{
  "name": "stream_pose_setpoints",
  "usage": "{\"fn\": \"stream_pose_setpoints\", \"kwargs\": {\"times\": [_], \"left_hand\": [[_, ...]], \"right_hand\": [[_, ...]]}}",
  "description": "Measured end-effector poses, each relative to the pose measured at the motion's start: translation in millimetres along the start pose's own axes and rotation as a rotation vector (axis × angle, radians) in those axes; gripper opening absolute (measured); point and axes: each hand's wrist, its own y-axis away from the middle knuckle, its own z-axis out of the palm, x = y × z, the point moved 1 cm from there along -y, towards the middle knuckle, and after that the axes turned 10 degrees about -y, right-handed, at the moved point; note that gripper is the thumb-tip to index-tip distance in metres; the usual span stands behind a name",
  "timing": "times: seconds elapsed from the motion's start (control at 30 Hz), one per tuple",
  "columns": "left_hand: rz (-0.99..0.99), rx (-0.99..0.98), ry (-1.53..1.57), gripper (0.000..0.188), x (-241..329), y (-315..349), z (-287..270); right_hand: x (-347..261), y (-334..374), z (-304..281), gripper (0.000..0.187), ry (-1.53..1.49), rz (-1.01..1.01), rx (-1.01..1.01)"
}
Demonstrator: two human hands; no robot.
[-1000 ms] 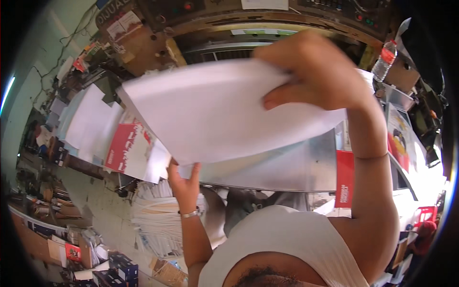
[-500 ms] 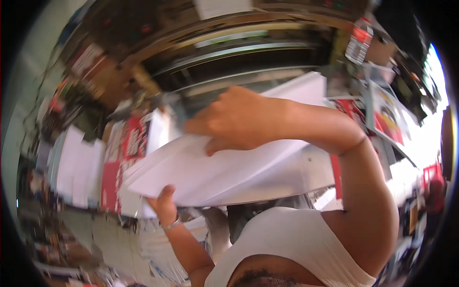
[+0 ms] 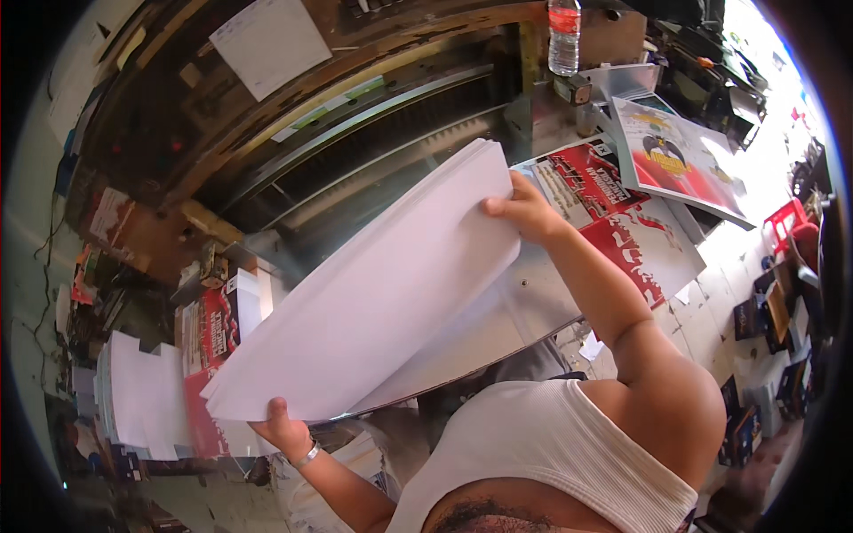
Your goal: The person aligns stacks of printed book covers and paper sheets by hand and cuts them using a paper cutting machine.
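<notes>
A stack of large white paper sheets (image 3: 373, 284) is held aslant over a grey metal tabletop (image 3: 498, 324). Its near-left corner is gripped by my left hand (image 3: 284, 431), thumb on top and fingers hidden underneath. At the far-right end my right hand (image 3: 529, 209) pinches the edge, with the thumb across the upper face. The sheets lie slightly fanned along their far-left edges. Behind the stack runs the dark slot of a large machine (image 3: 382, 169).
Red and white printed sheets (image 3: 613, 231) lie right of the table, beside a stack of printed posters (image 3: 680, 160). Farther back stands a clear bottle (image 3: 564, 40). Left are another white paper stack (image 3: 147, 391) and a red printed board (image 3: 209, 333). Boxes (image 3: 742, 435) stand on the right-hand floor.
My right hand has moved from the middle of the stack to its far-right end. My left hand still holds the near-left corner. The view has turned to the right.
</notes>
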Motion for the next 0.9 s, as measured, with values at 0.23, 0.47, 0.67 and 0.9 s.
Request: {"fn": "stream_pose_setpoints", "kwargs": {"times": [0.23,0.47,0.67,0.9], "left_hand": [[-0.097,0.088,-0.006,0.072,78,-13,10],[-0.395,-0.242,-0.258,0.068,-11,-74,44],[-0.485,-0.433,-0.379,0.073,-122,-75,53],[-0.497,-0.628,-0.413,0.084,-58,-97,103]], "right_hand": [[-66,10,17,0.036,0.026,-0.092,0.032],[24,-75,-5,0.043,0.503,0.240,0.037],[115,-106,-47,0.040,0.595,0.204,-0.178],[73,-95,14,0.058,0.169,0.591,-0.192]]}}
